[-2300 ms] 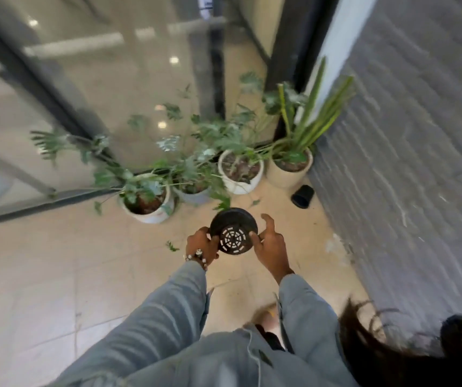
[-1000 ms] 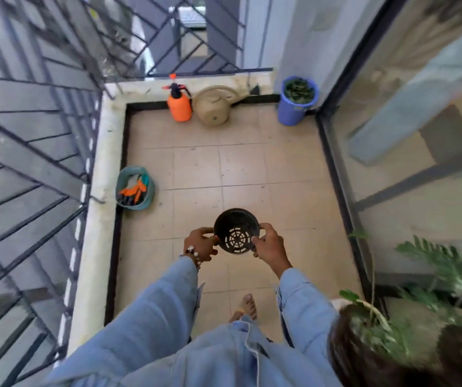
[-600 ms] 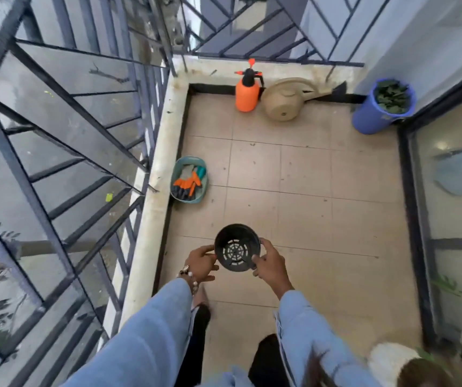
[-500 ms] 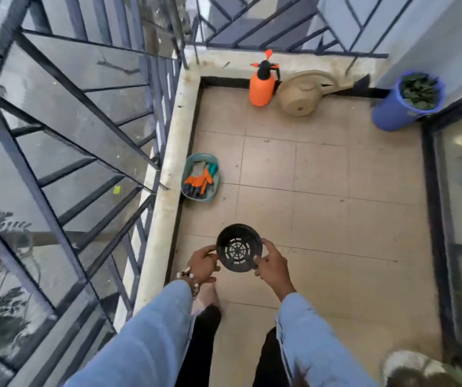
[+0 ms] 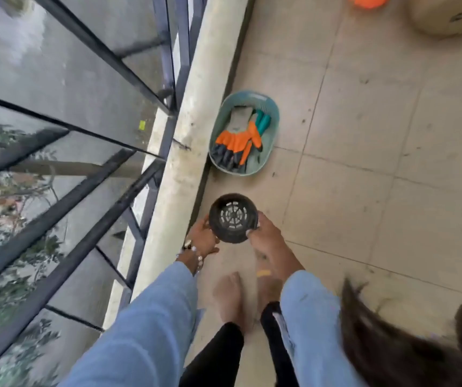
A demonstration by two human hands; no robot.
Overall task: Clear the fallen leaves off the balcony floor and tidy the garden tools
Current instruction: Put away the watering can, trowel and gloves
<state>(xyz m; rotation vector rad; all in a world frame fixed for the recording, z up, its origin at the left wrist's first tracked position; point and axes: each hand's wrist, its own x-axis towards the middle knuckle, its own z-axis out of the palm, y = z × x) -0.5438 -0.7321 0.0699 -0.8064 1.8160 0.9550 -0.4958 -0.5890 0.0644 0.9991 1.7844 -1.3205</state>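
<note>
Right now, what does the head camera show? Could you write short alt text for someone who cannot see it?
A person's left hand and right hand hold an empty black plastic pot over a tiled balcony floor. Just ahead, beside the railing kerb, sits a teal basket holding orange garden gloves and teal-handled tools.

Soft, even daylight fills the balcony; shadows on the floor tiles (image 5: 364, 135) are faint, with no glare. Motion blur smears the railing (image 5: 84, 152), the feet and the hair at the bottom right corner. Wide-angle distortion bends lines near the edges.
</note>
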